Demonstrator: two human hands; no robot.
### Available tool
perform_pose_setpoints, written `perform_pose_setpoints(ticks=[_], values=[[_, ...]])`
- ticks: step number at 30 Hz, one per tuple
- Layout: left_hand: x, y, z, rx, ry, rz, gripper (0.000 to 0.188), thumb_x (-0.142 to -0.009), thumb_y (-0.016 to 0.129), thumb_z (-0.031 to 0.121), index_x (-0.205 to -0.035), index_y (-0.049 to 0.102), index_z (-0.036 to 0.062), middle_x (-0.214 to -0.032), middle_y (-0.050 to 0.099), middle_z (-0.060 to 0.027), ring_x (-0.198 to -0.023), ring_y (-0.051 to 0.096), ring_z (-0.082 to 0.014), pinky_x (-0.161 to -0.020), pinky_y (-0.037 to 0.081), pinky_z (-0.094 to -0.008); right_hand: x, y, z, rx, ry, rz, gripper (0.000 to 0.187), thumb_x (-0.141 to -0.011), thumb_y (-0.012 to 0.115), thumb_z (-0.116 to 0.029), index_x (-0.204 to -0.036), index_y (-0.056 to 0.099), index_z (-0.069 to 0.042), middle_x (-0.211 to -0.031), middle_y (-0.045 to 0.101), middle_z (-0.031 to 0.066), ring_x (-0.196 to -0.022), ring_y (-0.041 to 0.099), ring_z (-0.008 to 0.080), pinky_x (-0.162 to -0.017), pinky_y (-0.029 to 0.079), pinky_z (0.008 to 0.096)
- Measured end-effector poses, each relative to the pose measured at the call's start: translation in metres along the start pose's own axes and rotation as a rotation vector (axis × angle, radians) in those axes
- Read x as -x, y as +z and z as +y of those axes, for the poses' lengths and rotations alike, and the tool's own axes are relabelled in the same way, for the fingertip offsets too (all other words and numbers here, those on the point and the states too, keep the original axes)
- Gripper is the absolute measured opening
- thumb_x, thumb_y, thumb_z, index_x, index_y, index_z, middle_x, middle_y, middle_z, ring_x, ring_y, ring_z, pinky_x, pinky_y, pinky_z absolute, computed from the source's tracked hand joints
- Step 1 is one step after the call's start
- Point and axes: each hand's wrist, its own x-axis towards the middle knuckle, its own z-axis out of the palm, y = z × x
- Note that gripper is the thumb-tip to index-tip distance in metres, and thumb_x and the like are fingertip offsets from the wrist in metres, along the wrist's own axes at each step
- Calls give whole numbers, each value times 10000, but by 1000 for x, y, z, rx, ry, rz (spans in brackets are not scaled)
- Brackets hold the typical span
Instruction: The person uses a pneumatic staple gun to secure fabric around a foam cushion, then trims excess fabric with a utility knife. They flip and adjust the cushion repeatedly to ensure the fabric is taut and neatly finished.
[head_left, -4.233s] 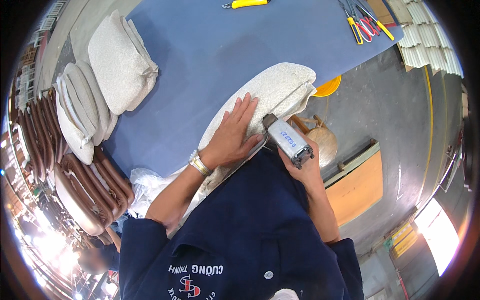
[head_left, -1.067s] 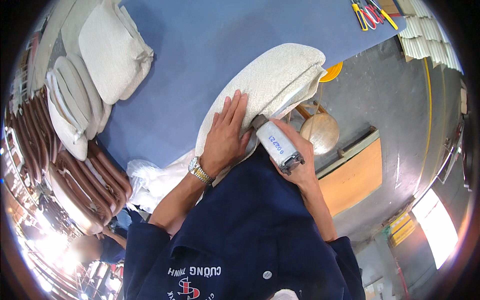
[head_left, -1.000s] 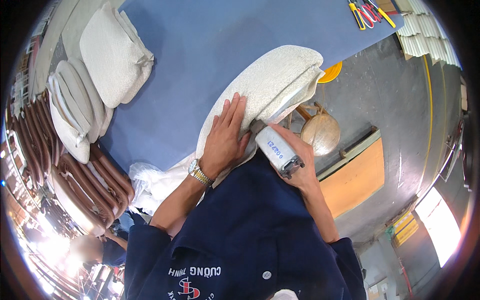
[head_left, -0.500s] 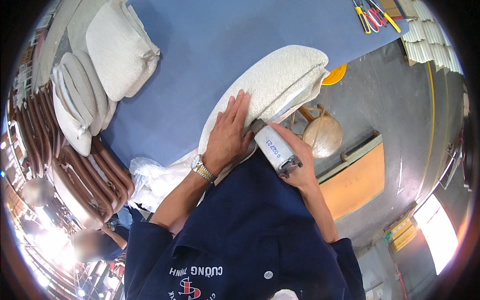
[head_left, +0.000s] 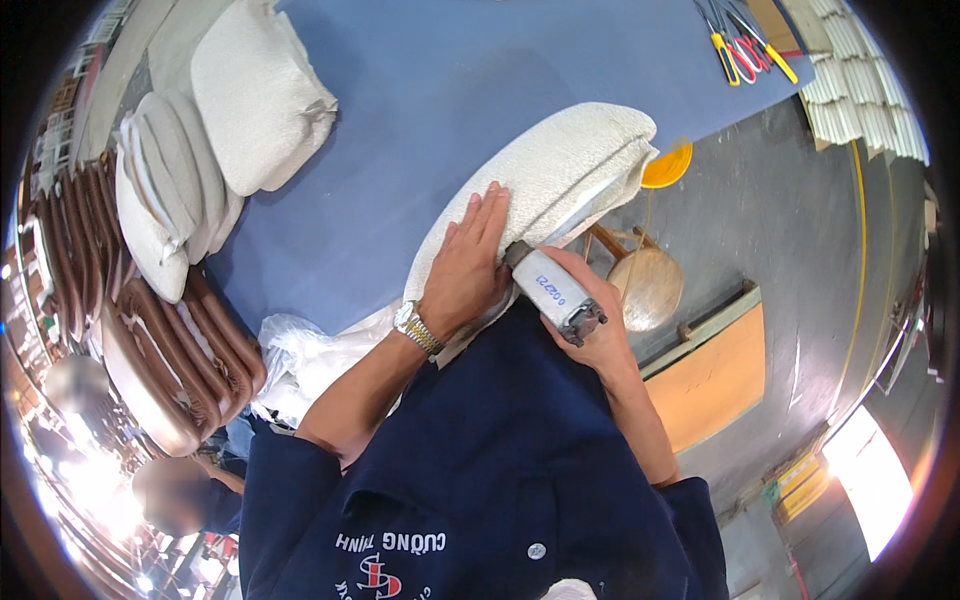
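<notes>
My right grip (head_left: 604,338) is wrapped around a grey staple gun (head_left: 546,284), its nose at the edge of a pale cushion (head_left: 570,150). My left grip (head_left: 465,265) is spread flat on that cushion, which runs from the middle up towards one o'clock. I judge the step in hand to be fastening the loose cover edge; the next move calls for a steady left palm and the nose square to the cloth. I can't see the nose's contact clearly.

The cushion lies at the near edge of a blue tabletop (head_left: 370,200). Between ten and eleven sits a pile of pale cushions (head_left: 260,100); towards half past one, a screwdriver (head_left: 724,58) and red-handled scissors (head_left: 741,68).

Beyond, a round stool (head_left: 648,290) stands at three o'clock on the grey floor (head_left: 810,240), brown cushions (head_left: 170,370) at nearly nine, a bright opening (head_left: 872,480) at four.
</notes>
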Motion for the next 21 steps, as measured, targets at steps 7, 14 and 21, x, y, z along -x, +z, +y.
perform_pose_setpoints(ticks=[7, 14, 21], values=[[-20, -33, -57, 482, 358, -237, 866, -951, 680, 404, -1622, 223, 101, -1679, 188, -212, -1559, 170, -358, -1255, 188, -478, 10, 1, 28, 78, -98, 9, 643, -743, 740, 17, -1365, 582, -23, -1301, 667, 173, -1199, 648, 295, -1042, 473, 361], [-10, -10, -135, 556, -82, -131, 734, -1059, 350, 593, -1623, 242, 135, -1693, 131, -194, -1577, 77, -314, -1267, 136, -457, 27, -3, 31, 163, 118, 38, 531, -864, 726, -60, -1357, 562, 52, -1155, 692, 141, -1020, 659, 198, -911, 517, 324], [7, 23, -145, 414, -82, -191, 704, -1075, 278, 575, -1631, 215, 146, -1704, 93, -170, -1581, 28, -308, -1269, 69, -493, 27, 0, 17, 202, 236, 65, 516, -862, 727, -74, -1334, 567, 57, -1129, 685, 165, -1035, 649, 209, -920, 509, 348]])
